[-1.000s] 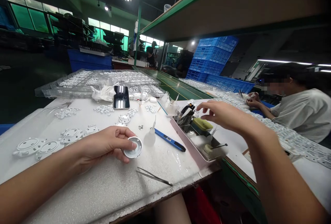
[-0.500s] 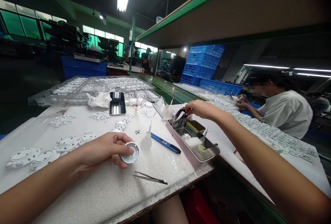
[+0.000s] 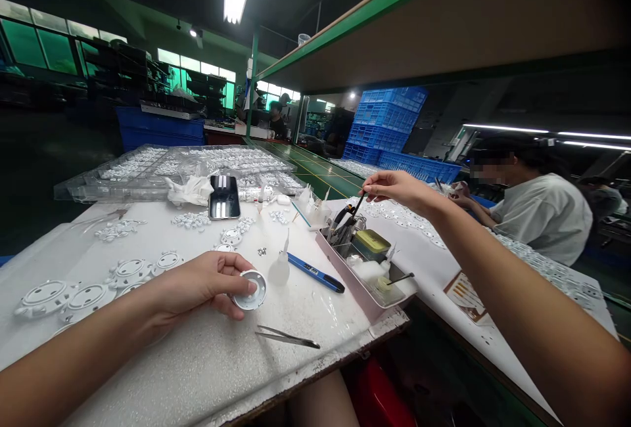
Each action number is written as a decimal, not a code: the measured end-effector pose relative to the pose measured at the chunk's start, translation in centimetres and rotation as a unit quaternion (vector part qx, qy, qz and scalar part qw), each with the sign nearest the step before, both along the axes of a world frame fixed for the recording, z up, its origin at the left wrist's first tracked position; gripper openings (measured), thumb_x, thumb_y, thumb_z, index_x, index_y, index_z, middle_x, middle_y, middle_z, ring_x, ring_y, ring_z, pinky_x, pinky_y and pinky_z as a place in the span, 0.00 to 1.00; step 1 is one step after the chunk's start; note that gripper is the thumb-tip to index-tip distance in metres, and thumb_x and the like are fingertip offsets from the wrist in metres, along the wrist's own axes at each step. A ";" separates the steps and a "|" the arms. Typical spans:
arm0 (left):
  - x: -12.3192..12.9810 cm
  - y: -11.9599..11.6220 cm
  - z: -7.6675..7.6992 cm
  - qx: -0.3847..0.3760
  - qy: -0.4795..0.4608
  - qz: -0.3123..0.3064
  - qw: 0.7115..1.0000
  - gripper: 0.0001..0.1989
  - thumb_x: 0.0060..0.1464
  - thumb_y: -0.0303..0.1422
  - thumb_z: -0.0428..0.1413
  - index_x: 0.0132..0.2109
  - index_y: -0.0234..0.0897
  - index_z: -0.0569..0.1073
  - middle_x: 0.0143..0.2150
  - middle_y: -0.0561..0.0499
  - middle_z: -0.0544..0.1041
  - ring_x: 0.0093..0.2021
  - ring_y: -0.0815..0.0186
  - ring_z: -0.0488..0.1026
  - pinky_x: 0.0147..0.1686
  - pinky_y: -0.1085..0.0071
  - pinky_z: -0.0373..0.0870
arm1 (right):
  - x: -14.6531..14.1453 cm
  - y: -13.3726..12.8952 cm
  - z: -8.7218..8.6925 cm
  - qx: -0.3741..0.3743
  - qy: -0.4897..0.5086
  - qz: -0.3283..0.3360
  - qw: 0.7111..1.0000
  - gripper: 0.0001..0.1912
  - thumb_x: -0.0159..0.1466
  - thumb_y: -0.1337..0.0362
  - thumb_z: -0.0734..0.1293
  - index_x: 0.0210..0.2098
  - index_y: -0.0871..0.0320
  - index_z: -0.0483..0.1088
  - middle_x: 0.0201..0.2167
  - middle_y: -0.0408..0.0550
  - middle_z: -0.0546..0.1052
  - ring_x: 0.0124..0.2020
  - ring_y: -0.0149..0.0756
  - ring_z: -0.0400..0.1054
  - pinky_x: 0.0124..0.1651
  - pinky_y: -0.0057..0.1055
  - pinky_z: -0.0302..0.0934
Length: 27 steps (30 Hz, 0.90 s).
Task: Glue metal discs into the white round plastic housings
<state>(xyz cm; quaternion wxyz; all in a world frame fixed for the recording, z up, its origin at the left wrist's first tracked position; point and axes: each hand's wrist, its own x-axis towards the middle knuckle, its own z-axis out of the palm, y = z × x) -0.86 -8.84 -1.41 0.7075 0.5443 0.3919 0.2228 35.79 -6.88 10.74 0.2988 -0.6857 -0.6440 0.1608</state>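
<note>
Between the thumb and fingers of my left hand (image 3: 217,282) is a round white plastic part (image 3: 255,290), its hollow side facing up. My right hand (image 3: 389,189) pinches the top end of a thin black tool (image 3: 359,204). That tool stands upright over the pink box (image 3: 367,295), among pliers and other tools (image 3: 342,226); its lower end is hidden there. Metal tweezers (image 3: 288,337) lie below my left hand. A small squeeze bottle (image 3: 279,270) with a thin nozzle and a blue pen-shaped tool (image 3: 315,272) lie between my hands.
White round parts (image 3: 131,270) lie at the left, near piles of small white pieces (image 3: 191,220). Behind them are a phone (image 3: 224,197), crumpled tissue (image 3: 190,190) and clear trays (image 3: 177,164). A person (image 3: 537,210) sits at the right; blue crates (image 3: 387,121) stand behind.
My right hand has risen from the pink box, drawing the thin black tool upward. My left hand keeps the round white part in nearly the same place.
</note>
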 end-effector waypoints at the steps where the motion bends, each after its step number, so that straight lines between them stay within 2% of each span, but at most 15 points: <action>1: 0.0 0.0 0.0 0.002 0.001 -0.001 1.000 0.15 0.41 0.32 0.69 0.36 0.33 0.74 0.32 0.52 0.77 0.32 0.69 0.73 0.30 0.75 0.76 | -0.1 0.0 -0.1 0.017 0.032 -0.009 0.999 0.02 0.64 0.70 0.67 0.34 0.61 0.72 0.35 0.50 0.80 0.32 0.32 0.74 0.38 0.29 0.69; 6: 0.0 0.0 0.1 0.008 0.015 -0.006 1.000 0.16 0.42 0.33 0.69 0.37 0.33 0.74 0.33 0.51 0.78 0.32 0.68 0.74 0.31 0.74 0.76 | -0.1 0.1 -0.6 0.125 0.149 -0.058 0.979 0.03 0.62 0.72 0.68 0.34 0.60 0.72 0.33 0.50 0.80 0.31 0.31 0.75 0.39 0.28 0.71; 9: -0.1 0.0 0.1 0.009 0.016 -0.004 1.000 0.16 0.42 0.33 0.69 0.37 0.33 0.74 0.33 0.51 0.78 0.33 0.67 0.75 0.31 0.74 0.76 | -0.1 0.1 -0.6 0.162 0.188 -0.065 0.966 0.03 0.63 0.72 0.68 0.34 0.60 0.73 0.34 0.49 0.80 0.31 0.31 0.76 0.39 0.27 0.72; 17: -0.2 -0.1 0.0 0.008 0.022 -0.007 1.000 0.17 0.42 0.33 0.69 0.38 0.33 0.74 0.33 0.50 0.78 0.33 0.67 0.75 0.31 0.74 0.76 | -1.2 -0.3 -1.3 0.144 0.214 -0.067 0.964 0.04 0.64 0.73 0.66 0.35 0.60 0.73 0.34 0.50 0.81 0.31 0.33 0.76 0.36 0.26 0.73; 23: -0.1 -0.1 0.2 0.010 0.013 -0.007 1.000 0.16 0.42 0.33 0.69 0.37 0.33 0.74 0.32 0.51 0.78 0.33 0.67 0.74 0.32 0.73 0.75 | -1.3 -0.5 -1.1 0.129 0.196 -0.064 0.970 0.01 0.63 0.69 0.68 0.36 0.58 0.72 0.38 0.52 0.80 0.36 0.37 0.77 0.42 0.31 0.73; 27: -0.2 -0.2 0.1 0.009 0.020 -0.007 1.000 0.16 0.42 0.34 0.69 0.37 0.34 0.74 0.32 0.51 0.78 0.32 0.67 0.74 0.32 0.73 0.76 | -1.3 -0.7 -1.1 0.103 0.160 -0.050 0.980 0.04 0.63 0.65 0.68 0.38 0.57 0.71 0.42 0.52 0.80 0.39 0.38 0.77 0.44 0.32 0.72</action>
